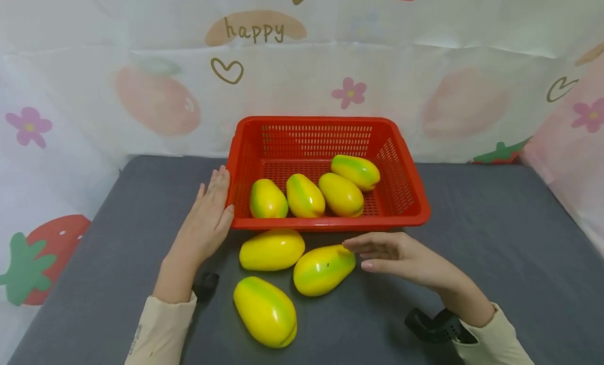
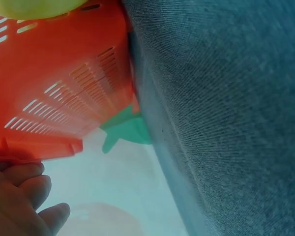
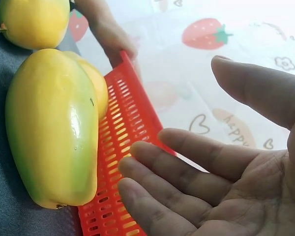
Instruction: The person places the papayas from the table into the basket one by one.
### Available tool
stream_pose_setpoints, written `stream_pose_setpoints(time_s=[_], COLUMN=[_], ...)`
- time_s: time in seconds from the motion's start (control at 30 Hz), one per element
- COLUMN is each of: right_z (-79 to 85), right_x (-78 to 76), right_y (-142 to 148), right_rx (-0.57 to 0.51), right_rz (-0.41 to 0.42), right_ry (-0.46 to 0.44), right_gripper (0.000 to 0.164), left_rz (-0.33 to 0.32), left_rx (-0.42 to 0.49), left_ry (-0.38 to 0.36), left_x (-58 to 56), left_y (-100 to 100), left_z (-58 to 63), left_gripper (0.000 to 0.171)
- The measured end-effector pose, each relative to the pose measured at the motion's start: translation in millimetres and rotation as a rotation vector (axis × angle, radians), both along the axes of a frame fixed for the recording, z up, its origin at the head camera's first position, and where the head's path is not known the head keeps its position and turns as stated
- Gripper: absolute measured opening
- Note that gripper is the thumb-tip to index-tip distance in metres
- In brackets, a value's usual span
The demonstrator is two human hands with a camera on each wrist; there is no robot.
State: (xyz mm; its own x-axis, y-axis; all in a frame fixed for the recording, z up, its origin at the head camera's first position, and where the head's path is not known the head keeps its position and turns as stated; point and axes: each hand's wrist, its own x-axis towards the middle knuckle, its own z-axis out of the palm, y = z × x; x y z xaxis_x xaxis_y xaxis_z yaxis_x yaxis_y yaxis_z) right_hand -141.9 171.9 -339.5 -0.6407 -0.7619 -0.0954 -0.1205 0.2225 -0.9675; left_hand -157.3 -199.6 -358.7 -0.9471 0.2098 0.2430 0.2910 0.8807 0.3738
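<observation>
A red plastic basket point(image 1: 330, 224) with slotted walls holds several yellow-green papayas, among them one papaya point(image 1: 355, 172) at the back right. My left hand point(image 1: 204, 213) lies along the basket's left side, its fingers extended and touching the rim. In front of the basket, three more papayas rest on the cloth: one papaya point(image 1: 272, 249) by the front wall, one papaya point(image 1: 323, 270) to its right, and one papaya point(image 1: 266, 312) nearest me. My right hand point(image 1: 401, 257) hovers beside the right-hand papaya, palm and loosely extended fingers visible in the right wrist view, holding nothing.
Dark grey cloth point(image 1: 476, 239) covers the table. A white printed sheet point(image 1: 302, 82) with strawberries, flowers and hearts hangs behind the basket and along the sides. A black device point(image 1: 436, 325) is strapped at my right wrist.
</observation>
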Motion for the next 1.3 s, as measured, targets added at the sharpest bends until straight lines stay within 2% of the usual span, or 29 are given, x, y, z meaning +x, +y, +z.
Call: stream_pose_setpoints(time_s=[0.57, 0.9, 1.13, 1.3], right_z=[-3.1, -13.5, -22.7, -26.0], right_x=[-0.7, -2.2, -4.7, -3.2], right_y=[-3, -11, -18, -21], right_rx=[0.093, 0.100, 0.058, 0.067], right_rz=[0.052, -0.021, -0.114, -0.167], right_ry=[-0.017, 0.045, 0.062, 0.086], right_gripper=[0.050, 0.054, 0.051, 0.052], left_rz=[-0.001, -0.015, -0.015, -0.017], left_rx=[0.052, 0.059, 0.058, 0.055], left_ry=[0.044, 0.056, 0.047, 0.039], left_x=[1.6, 0.7, 1.0, 0.4], left_y=[0, 0, 0, 0], left_z=[-2.9, -4.0, -3.8, -2.9], left_gripper=[0.065, 0.062, 0.062, 0.063])
